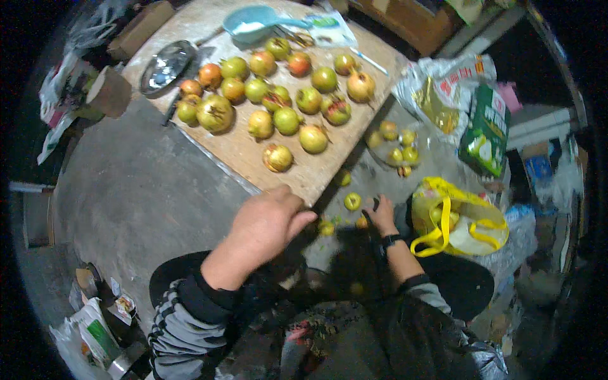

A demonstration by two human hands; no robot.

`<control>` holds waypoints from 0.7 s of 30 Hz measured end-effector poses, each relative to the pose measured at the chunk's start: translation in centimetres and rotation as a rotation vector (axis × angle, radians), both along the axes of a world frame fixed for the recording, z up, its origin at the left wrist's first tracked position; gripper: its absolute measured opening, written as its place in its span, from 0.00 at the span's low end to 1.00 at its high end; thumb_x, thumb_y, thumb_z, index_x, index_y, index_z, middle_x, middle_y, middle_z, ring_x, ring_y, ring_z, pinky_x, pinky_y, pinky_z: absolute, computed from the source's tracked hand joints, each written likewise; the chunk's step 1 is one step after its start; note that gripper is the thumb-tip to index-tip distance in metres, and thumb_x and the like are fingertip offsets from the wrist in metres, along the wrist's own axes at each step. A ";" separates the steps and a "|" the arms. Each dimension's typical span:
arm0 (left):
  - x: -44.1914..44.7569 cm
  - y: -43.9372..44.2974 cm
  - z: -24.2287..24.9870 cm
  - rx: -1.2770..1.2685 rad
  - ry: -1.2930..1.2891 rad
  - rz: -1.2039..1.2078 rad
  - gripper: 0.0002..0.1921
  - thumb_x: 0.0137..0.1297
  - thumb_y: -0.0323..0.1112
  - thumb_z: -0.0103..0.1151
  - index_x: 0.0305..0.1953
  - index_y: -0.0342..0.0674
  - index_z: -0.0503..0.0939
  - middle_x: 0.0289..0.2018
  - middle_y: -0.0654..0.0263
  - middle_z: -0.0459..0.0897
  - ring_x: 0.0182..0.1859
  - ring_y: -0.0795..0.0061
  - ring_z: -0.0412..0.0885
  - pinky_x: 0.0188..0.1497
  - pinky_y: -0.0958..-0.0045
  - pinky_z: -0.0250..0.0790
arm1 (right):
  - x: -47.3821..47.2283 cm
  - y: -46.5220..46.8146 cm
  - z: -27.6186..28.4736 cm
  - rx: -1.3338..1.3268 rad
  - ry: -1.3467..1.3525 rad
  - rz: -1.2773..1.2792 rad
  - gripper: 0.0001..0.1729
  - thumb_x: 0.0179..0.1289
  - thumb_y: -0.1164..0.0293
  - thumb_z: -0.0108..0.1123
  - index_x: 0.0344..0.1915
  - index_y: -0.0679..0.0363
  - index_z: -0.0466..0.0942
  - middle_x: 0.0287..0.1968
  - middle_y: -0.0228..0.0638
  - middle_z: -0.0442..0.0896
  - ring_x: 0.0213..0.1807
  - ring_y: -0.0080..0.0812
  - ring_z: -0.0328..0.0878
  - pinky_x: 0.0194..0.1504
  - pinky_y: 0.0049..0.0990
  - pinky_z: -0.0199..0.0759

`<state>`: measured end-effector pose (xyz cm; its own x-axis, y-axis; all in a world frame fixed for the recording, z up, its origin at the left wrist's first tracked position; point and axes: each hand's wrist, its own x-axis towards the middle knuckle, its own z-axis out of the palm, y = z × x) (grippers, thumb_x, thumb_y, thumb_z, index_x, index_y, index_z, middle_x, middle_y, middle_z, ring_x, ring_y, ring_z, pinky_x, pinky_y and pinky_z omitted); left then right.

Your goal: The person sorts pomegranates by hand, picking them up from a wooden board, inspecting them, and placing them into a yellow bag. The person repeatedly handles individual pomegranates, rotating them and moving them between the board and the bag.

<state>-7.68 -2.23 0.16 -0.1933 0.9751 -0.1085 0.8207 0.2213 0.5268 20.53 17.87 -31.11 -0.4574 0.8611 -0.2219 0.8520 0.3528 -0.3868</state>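
Observation:
Several pomegranates (313, 138), green, yellow and reddish, lie spread on a wooden board (237, 156); some have split skins. My left hand (273, 213) rests on the board's near corner, its fingers curled over the edge and partly hidden. Lower down, near the floor, my right hand (381, 213) reaches beside an orange-red fruit (362, 222) with its fingers spread; a dark, narrow thing lies at the fingers, and whether they grip it I cannot tell. A green pomegranate (352, 201) lies just beyond this hand. To its right stands a yellow-edged bag (425, 190) with fruit inside.
A clear bag of fruit (396, 147) lies on the floor past the board. Behind it are a white plastic bag (444, 80) and a green package (484, 130). The board's far side holds a blue dipper (247, 23) and a shiny metal lid (167, 66).

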 end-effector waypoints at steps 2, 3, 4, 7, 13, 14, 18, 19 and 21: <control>0.0 0.0 -0.2 -0.039 -0.009 0.009 0.13 0.64 0.43 0.59 0.36 0.37 0.77 0.34 0.53 0.76 0.39 0.48 0.77 0.39 0.55 0.71 | 2.0 -0.7 -2.1 -0.153 0.067 0.023 0.40 0.48 0.61 0.75 0.60 0.60 0.67 0.50 0.54 0.75 0.54 0.58 0.70 0.55 0.46 0.67; 0.0 0.1 -0.4 -0.044 -0.006 0.005 0.13 0.63 0.42 0.60 0.36 0.37 0.77 0.33 0.54 0.76 0.39 0.48 0.77 0.39 0.55 0.71 | 2.4 -1.0 -2.9 -0.208 0.042 0.008 0.41 0.46 0.63 0.75 0.61 0.60 0.67 0.51 0.54 0.73 0.55 0.58 0.70 0.54 0.44 0.69; -0.1 0.2 -0.6 -0.047 0.000 0.004 0.12 0.62 0.41 0.61 0.35 0.37 0.77 0.33 0.54 0.76 0.38 0.48 0.77 0.39 0.55 0.71 | 2.5 -1.3 -3.5 -0.172 0.069 0.032 0.42 0.45 0.63 0.76 0.60 0.59 0.67 0.51 0.54 0.73 0.55 0.58 0.70 0.55 0.45 0.68; -0.1 0.6 -0.8 -0.114 -0.005 -0.051 0.12 0.61 0.39 0.62 0.39 0.37 0.76 0.34 0.54 0.77 0.39 0.48 0.77 0.40 0.55 0.70 | 1.4 -1.8 -4.4 -0.062 0.175 0.101 0.45 0.40 0.64 0.79 0.60 0.57 0.68 0.53 0.53 0.73 0.55 0.57 0.70 0.55 0.45 0.67; 0.3 1.8 -1.0 -0.170 -0.030 -0.066 0.13 0.61 0.38 0.62 0.41 0.37 0.77 0.35 0.53 0.77 0.40 0.47 0.77 0.40 0.55 0.71 | -2.3 -2.0 -4.1 -0.032 0.158 0.160 0.45 0.39 0.67 0.79 0.60 0.54 0.69 0.51 0.47 0.72 0.56 0.54 0.68 0.57 0.45 0.65; 0.3 2.0 -0.9 -0.161 -0.042 -0.074 0.13 0.61 0.38 0.62 0.42 0.37 0.77 0.35 0.53 0.78 0.41 0.47 0.77 0.41 0.55 0.71 | -2.7 -2.1 -4.1 -0.048 0.143 0.155 0.44 0.39 0.68 0.79 0.60 0.54 0.69 0.51 0.47 0.72 0.56 0.54 0.69 0.56 0.45 0.65; 0.5 2.4 -0.6 -0.180 -0.046 -0.092 0.13 0.61 0.37 0.62 0.43 0.38 0.77 0.36 0.53 0.78 0.41 0.47 0.77 0.41 0.55 0.71 | -3.6 -2.2 -5.2 -0.030 0.128 0.138 0.41 0.42 0.70 0.77 0.59 0.55 0.70 0.48 0.48 0.73 0.54 0.54 0.70 0.55 0.44 0.67; 0.6 2.5 -0.5 -0.184 -0.041 -0.093 0.12 0.61 0.36 0.62 0.43 0.38 0.77 0.36 0.53 0.78 0.41 0.47 0.77 0.41 0.55 0.71 | -3.5 -2.1 -5.6 -0.018 0.123 0.134 0.40 0.43 0.71 0.76 0.59 0.55 0.69 0.47 0.48 0.73 0.54 0.54 0.70 0.54 0.44 0.67; 0.7 2.6 -0.5 -0.164 -0.059 -0.087 0.13 0.61 0.36 0.62 0.43 0.38 0.77 0.36 0.53 0.78 0.41 0.47 0.77 0.41 0.55 0.71 | -3.6 -1.7 -6.2 -0.044 0.232 0.104 0.34 0.49 0.68 0.73 0.57 0.54 0.70 0.43 0.46 0.75 0.51 0.52 0.73 0.53 0.43 0.69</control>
<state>-7.00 0.36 -0.33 -0.0971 0.9562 -0.2763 0.8091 0.2375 0.5376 16.91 16.21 -37.31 -0.5857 0.7988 -0.1374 0.6990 0.4119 -0.5846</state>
